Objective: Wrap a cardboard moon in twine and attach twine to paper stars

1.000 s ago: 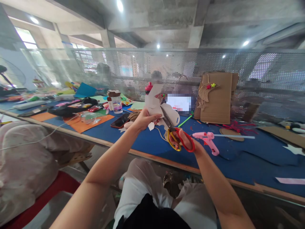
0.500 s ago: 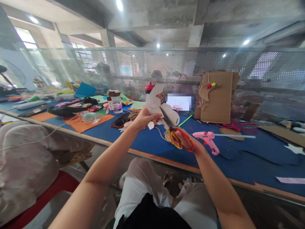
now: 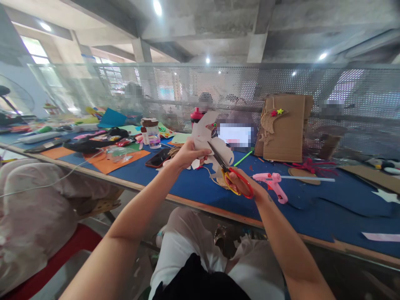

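Observation:
My left hand (image 3: pixel 186 155) is closed on a piece of white paper (image 3: pixel 208 132), held up over the blue table (image 3: pixel 312 208). My right hand (image 3: pixel 242 184) grips red and yellow scissors (image 3: pixel 231 175); their dark blades point up-left into the paper. A loose paper flap hangs beside the blades. A pink glue gun (image 3: pixel 273 183) lies on the table just right of my right hand.
A cardboard piece (image 3: pixel 286 127) leans against the mesh fence at the back. A phone (image 3: pixel 158 158), orange sheet (image 3: pixel 117 160), small jar (image 3: pixel 151 132) and craft clutter lie to the left. Brown card (image 3: pixel 375 176) lies far right. People sit behind the fence.
The scissor handles have come closer together and the blades have moved further into the paper. My left hand has tilted the paper slightly. Both hands have sunk a little toward the table.

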`<state>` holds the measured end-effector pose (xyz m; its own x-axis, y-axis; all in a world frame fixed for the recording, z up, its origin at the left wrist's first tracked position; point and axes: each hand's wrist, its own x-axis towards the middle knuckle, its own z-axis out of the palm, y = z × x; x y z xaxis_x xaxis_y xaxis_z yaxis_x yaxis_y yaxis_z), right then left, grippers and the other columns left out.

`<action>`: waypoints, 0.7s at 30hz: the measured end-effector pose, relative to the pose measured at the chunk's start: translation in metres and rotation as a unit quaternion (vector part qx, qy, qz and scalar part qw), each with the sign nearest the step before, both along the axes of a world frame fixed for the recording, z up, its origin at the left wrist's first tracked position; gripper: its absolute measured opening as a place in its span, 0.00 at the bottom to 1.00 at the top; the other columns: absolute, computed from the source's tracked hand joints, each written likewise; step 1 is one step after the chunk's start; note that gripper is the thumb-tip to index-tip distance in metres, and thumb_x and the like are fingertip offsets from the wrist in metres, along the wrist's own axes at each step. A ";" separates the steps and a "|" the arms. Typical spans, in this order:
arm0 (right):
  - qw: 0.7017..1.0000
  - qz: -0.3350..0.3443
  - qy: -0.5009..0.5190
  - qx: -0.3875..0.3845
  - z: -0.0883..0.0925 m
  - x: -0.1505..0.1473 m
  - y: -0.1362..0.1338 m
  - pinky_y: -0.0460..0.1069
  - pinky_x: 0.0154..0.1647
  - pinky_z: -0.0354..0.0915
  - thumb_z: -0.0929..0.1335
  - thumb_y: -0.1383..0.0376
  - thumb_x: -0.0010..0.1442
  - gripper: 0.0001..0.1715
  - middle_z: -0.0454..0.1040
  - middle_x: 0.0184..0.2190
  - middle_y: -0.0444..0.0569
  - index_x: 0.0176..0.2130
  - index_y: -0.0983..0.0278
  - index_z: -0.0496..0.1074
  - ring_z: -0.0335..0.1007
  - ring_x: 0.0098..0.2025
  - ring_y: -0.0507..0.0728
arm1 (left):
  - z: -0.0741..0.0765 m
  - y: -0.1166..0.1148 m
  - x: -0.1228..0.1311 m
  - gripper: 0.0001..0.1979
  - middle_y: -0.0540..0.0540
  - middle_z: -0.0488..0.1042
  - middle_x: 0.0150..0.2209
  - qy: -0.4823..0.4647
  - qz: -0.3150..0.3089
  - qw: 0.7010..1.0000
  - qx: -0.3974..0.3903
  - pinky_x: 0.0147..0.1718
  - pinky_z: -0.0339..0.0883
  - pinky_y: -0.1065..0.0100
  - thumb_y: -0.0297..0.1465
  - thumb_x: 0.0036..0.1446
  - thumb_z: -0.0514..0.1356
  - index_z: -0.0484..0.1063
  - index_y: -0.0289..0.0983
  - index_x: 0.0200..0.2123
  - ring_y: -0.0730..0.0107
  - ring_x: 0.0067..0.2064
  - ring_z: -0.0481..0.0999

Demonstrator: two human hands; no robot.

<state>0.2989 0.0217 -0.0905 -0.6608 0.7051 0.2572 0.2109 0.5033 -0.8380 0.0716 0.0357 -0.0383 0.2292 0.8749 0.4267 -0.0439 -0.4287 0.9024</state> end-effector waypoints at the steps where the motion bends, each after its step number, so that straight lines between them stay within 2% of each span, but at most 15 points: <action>1: 1.000 0.001 0.001 0.012 0.001 0.000 -0.001 0.48 0.17 0.51 0.55 0.27 0.48 0.42 0.57 0.17 0.41 0.23 0.62 0.58 0.53 0.17 0.49 | 0.001 0.000 0.000 0.14 0.50 0.71 0.17 0.001 0.000 1.000 -0.002 0.15 0.62 0.77 0.33 0.39 0.71 0.72 0.31 0.23 0.79 0.17 0.67; 8: 0.996 0.015 -0.012 0.085 0.001 0.001 0.001 0.50 0.19 0.54 0.53 0.33 0.58 0.37 0.60 0.20 0.45 0.26 0.61 0.60 0.54 0.21 0.52 | 0.006 -0.005 0.002 0.12 0.49 0.70 0.16 -0.005 0.010 1.000 -0.012 0.16 0.61 0.77 0.32 0.38 0.72 0.72 0.31 0.22 0.79 0.17 0.66; 13: 0.989 0.054 -0.015 0.139 0.001 0.003 0.003 0.50 0.21 0.59 0.54 0.34 0.58 0.34 0.59 0.23 0.45 0.27 0.60 0.58 0.56 0.23 0.52 | 0.008 -0.008 0.000 0.13 0.48 0.70 0.16 0.010 -0.006 1.000 -0.009 0.15 0.58 0.76 0.32 0.39 0.72 0.72 0.32 0.19 0.78 0.16 0.65; 16: 0.988 0.066 -0.002 0.138 0.002 0.003 0.001 0.49 0.23 0.62 0.55 0.35 0.58 0.34 0.60 0.23 0.45 0.26 0.61 0.59 0.57 0.25 0.52 | 0.009 -0.008 -0.001 0.12 0.47 0.71 0.17 0.033 -0.015 0.999 -0.012 0.16 0.59 0.75 0.32 0.41 0.72 0.73 0.31 0.22 0.77 0.17 0.66; 21: 0.995 0.032 -0.005 0.097 0.004 0.003 -0.002 0.49 0.21 0.61 0.54 0.32 0.55 0.37 0.59 0.24 0.44 0.27 0.61 0.59 0.57 0.23 0.52 | 0.008 -0.008 0.000 0.12 0.47 0.71 0.18 0.036 -0.017 0.999 -0.012 0.16 0.60 0.75 0.32 0.41 0.72 0.73 0.32 0.23 0.77 0.17 0.67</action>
